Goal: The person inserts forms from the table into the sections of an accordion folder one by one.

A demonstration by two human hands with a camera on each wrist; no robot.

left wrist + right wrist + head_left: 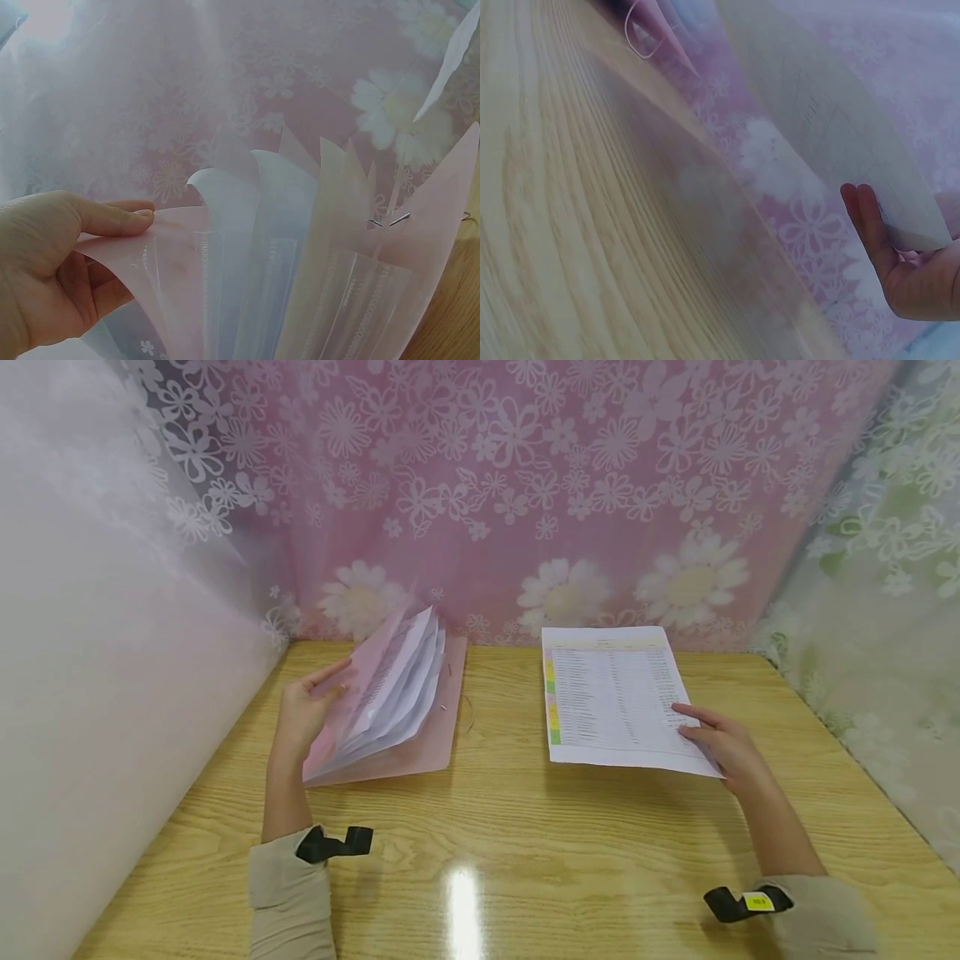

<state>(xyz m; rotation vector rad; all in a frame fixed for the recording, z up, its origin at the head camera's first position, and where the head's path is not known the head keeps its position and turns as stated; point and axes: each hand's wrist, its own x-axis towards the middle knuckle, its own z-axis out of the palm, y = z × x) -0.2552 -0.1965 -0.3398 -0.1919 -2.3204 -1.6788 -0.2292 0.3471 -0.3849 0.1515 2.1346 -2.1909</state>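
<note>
- head view: left hand (303, 714) holds the front cover of the pink expanding folder (390, 710), fingers curled on its edge, so the pockets fan open and the papers inside can be seen. the folder stands on the left part of the wooden desk (510, 852), its back flap lying flat on the wood. right hand (723, 747) pinches the lower right corner of the printed sheet (615, 697), thumb on top. the sheet is right of the folder, well apart from it, with coloured marks along its left margin. i think the corner grip is for lifting the sheet without bending it. a flowered pink curtain (525, 485) hangs behind the desk.
- left wrist view: left hand (52, 266) grips the pink cover between the thumb above and the fingers below. the folder (300, 277) spreads like a fan, with blue, white and yellowish dividers, probably pulled forward to keep the pockets separated. a small metal clip (390, 220) sits on the back flap.
- right wrist view: right hand (904, 262) is under the sheet (840, 127), fingers almost straight below the paper, so the sheet rises tilted above the desk (570, 225). the thumb is hidden here. the picture is blurred, and a thin elastic loop (646, 30) of the folder shows far away.
</note>
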